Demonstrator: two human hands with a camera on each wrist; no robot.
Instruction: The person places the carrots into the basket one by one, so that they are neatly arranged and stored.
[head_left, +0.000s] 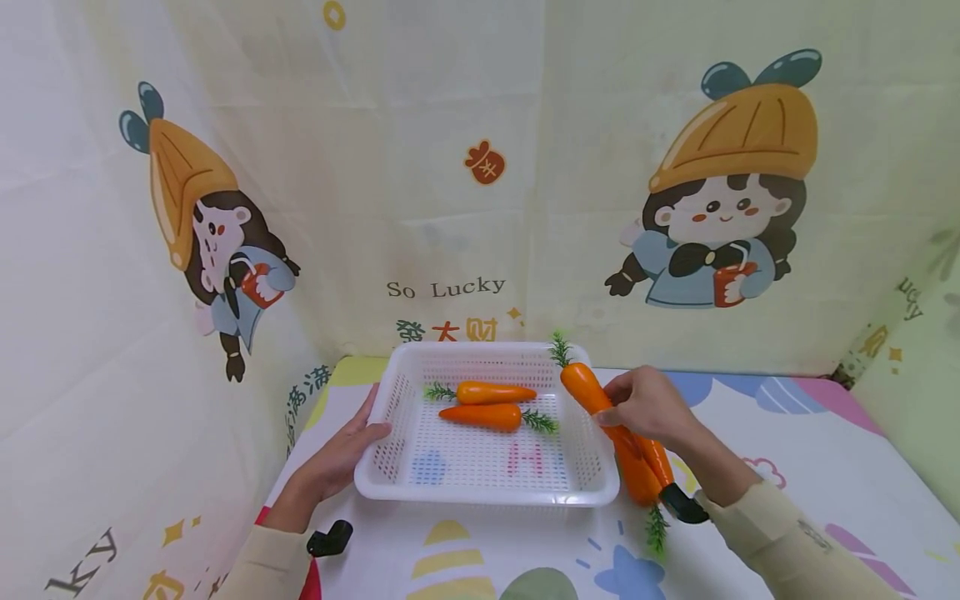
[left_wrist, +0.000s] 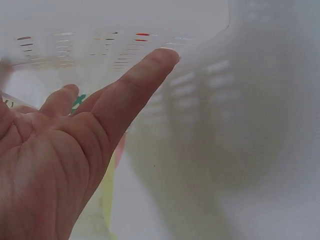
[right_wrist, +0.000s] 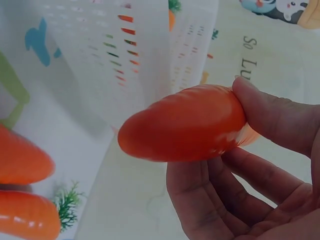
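A white plastic basket (head_left: 480,493) with slotted walls stands in front of me in the head view. Two orange toy carrots (head_left: 480,417) lie inside, with green tops pointing opposite ways. My left hand (head_left: 341,450) grips the basket's left side, thumb over the rim and the other fingers along the outer wall. Over the right rim, my right hand (head_left: 648,404) pinches another carrot (right_wrist: 185,125) between thumb and fingers, its leafy top (head_left: 560,350) pointing up and away. Below that hand, two more carrots (right_wrist: 25,157) lie side by side on the table.
A printed cloth (head_left: 555,542) covers the table. Patterned fabric hangs as a back wall (head_left: 570,208) and at both sides, close behind the basket. A black wrist-camera piece (head_left: 682,504) sits under my right wrist, beside the loose carrots; another (head_left: 330,539) is near my left wrist.
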